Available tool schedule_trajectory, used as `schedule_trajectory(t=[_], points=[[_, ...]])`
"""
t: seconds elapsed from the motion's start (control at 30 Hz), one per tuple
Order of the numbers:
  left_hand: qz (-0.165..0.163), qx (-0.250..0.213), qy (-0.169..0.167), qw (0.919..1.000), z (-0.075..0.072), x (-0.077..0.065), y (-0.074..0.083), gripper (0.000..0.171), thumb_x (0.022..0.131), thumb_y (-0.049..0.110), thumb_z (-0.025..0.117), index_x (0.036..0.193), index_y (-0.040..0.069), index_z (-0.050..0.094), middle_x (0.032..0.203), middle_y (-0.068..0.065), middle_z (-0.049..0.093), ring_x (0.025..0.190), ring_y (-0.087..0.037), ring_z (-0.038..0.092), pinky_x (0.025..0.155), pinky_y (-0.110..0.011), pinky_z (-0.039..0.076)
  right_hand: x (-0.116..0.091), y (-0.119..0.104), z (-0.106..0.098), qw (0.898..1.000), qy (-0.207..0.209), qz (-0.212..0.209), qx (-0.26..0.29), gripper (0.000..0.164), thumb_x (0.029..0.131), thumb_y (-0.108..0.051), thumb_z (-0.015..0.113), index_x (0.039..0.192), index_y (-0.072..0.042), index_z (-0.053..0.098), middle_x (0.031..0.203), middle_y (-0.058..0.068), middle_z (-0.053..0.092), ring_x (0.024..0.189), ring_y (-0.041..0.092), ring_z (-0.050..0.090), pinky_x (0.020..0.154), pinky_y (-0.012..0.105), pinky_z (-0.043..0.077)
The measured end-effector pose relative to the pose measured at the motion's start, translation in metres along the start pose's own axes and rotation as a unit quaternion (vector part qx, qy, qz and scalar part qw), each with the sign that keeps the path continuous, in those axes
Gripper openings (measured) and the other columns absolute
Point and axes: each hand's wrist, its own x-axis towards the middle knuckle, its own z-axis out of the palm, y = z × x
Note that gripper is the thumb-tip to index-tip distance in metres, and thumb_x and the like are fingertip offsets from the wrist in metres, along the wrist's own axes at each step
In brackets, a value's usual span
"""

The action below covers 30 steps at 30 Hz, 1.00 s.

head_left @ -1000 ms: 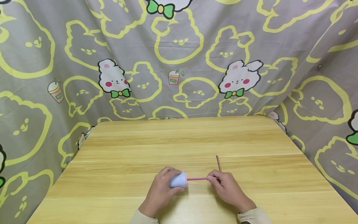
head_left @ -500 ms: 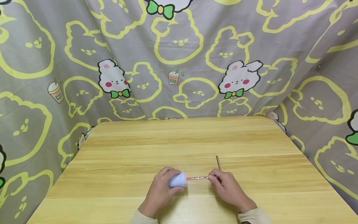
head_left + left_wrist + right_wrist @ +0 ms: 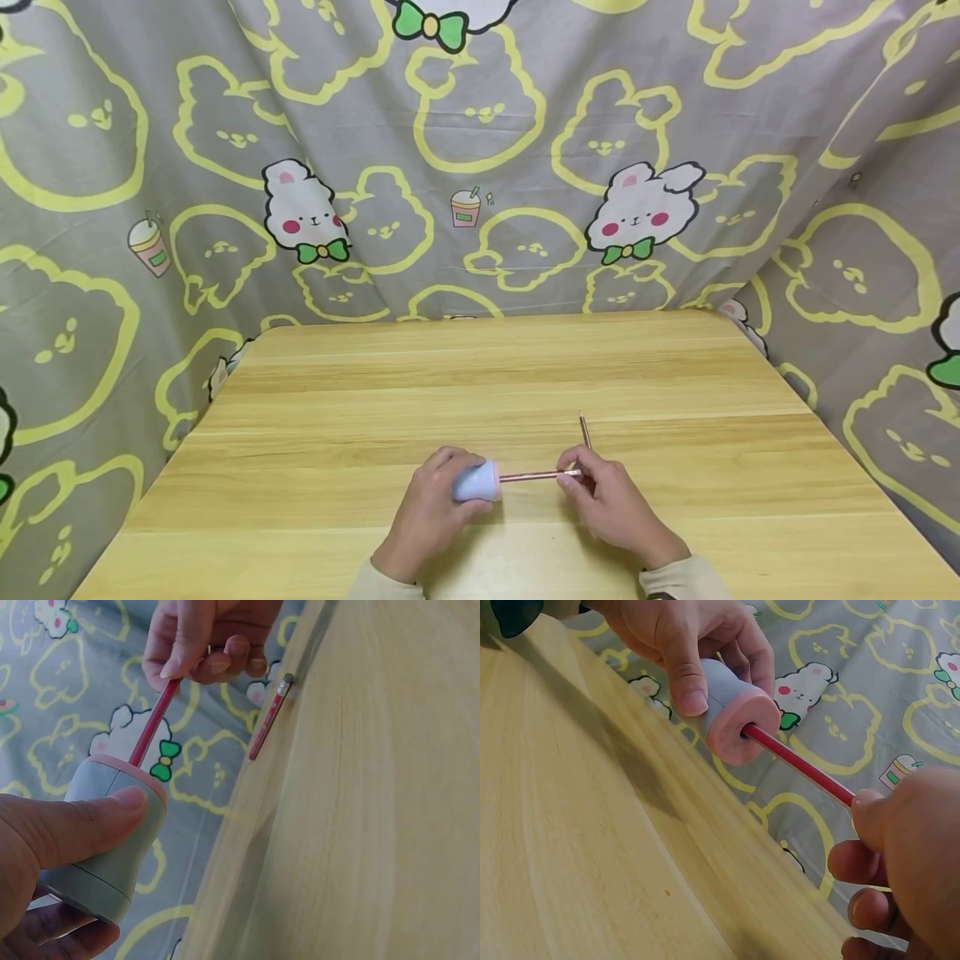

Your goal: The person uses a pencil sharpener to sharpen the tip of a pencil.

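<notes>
My left hand (image 3: 431, 512) grips a pale blue pencil sharpener (image 3: 474, 483) tipped on its side, thumb along the body in the left wrist view. Its pink face (image 3: 727, 742) points toward my right hand (image 3: 618, 508). A red pencil (image 3: 802, 765) sticks into the hole in that face, so its point is hidden inside. Thumb and forefinger of the right hand pinch the pencil near its other end, which shows just past the fingertips in the head view. The remaining right fingers are loosely curled.
A second pencil (image 3: 585, 429) lies on the wooden table (image 3: 480, 375) just beyond the right hand, its near part hidden by that hand in the head view. A grey cartoon-print curtain (image 3: 517, 200) hangs behind and beside the table.
The pencil has turned about its length, showing a different side. The right fingers have shifted on it, and its end now shows past them. The left hand and sharpener stay put.
</notes>
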Motion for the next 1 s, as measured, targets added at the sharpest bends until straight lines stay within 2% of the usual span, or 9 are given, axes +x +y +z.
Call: schedule_trajectory(t=[0.07, 0.33, 0.47, 0.67, 0.77, 0.87, 1.0], points=[[0.001, -0.001, 0.001, 1.0000, 0.0000, -0.0002, 0.0000, 0.046, 0.068, 0.014, 0.088, 0.109, 0.007, 0.068, 0.108, -0.009, 0.062, 0.092, -0.027, 0.063, 0.072, -0.033, 0.056, -0.0001, 0.0003, 0.0000, 1.000, 0.000, -0.004, -0.002, 0.007, 0.096, -0.006, 0.059, 0.095, -0.013, 0.058, 0.065, -0.016, 0.044, 0.054, -0.003, 0.037, 0.043, 0.019, 0.036], [0.000, -0.002, 0.002, 1.0000, 0.0000, 0.0001, 0.0003, 0.046, 0.068, 0.013, 0.088, 0.108, 0.007, 0.068, 0.107, -0.008, 0.063, 0.092, -0.026, 0.063, 0.072, -0.033, 0.056, 0.0005, 0.0017, 0.0012, 1.000, 0.008, -0.018, -0.019, 0.014, 0.097, -0.003, 0.056, 0.085, -0.009, 0.059, 0.064, -0.018, 0.043, 0.053, -0.005, 0.035, 0.042, 0.018, 0.035], [-0.003, -0.001, 0.001, 1.0000, 0.0000, 0.0000, 0.0006, 0.046, 0.068, 0.014, 0.088, 0.108, 0.007, 0.068, 0.107, -0.008, 0.063, 0.092, -0.025, 0.063, 0.072, -0.032, 0.056, 0.0010, 0.0006, 0.0012, 1.000, 0.008, -0.004, -0.022, 0.018, 0.098, -0.006, 0.056, 0.081, -0.008, 0.062, 0.062, -0.018, 0.042, 0.053, -0.005, 0.035, 0.041, 0.018, 0.034], [-0.007, -0.001, -0.001, 1.0000, 0.0000, -0.0002, 0.0008, 0.045, 0.068, 0.014, 0.088, 0.108, 0.007, 0.068, 0.107, -0.008, 0.063, 0.092, -0.025, 0.063, 0.071, -0.033, 0.056, 0.0003, -0.0034, -0.0004, 0.998, -0.011, 0.052, -0.018, 0.015, 0.096, -0.015, 0.062, 0.100, -0.003, 0.070, 0.063, -0.013, 0.047, 0.053, -0.002, 0.038, 0.043, 0.020, 0.037], [-0.007, -0.002, 0.000, 1.0000, -0.0001, -0.0001, 0.0007, 0.046, 0.068, 0.014, 0.088, 0.108, 0.007, 0.068, 0.107, -0.008, 0.063, 0.092, -0.025, 0.063, 0.071, -0.032, 0.056, 0.0000, -0.0032, -0.0002, 0.999, -0.012, 0.042, -0.006, 0.012, 0.093, -0.011, 0.065, 0.102, -0.003, 0.065, 0.064, -0.013, 0.046, 0.053, -0.002, 0.038, 0.043, 0.019, 0.037], [-0.007, -0.002, 0.001, 1.0000, -0.0002, -0.0001, 0.0008, 0.046, 0.068, 0.014, 0.088, 0.108, 0.007, 0.068, 0.107, -0.008, 0.063, 0.091, -0.025, 0.063, 0.071, -0.032, 0.055, -0.0003, -0.0013, 0.0004, 1.000, -0.004, 0.020, 0.005, 0.007, 0.092, -0.007, 0.065, 0.098, -0.009, 0.061, 0.067, -0.012, 0.048, 0.055, -0.002, 0.038, 0.044, 0.019, 0.037], [-0.009, -0.003, 0.001, 1.0000, -0.0004, 0.0000, 0.0013, 0.046, 0.068, 0.014, 0.088, 0.108, 0.007, 0.068, 0.107, -0.008, 0.063, 0.091, -0.025, 0.063, 0.071, -0.032, 0.055, -0.0004, 0.0002, 0.0008, 1.000, -0.001, 0.011, 0.011, 0.007, 0.093, -0.005, 0.064, 0.094, -0.011, 0.060, 0.068, -0.009, 0.051, 0.056, -0.002, 0.038, 0.045, 0.019, 0.037]])
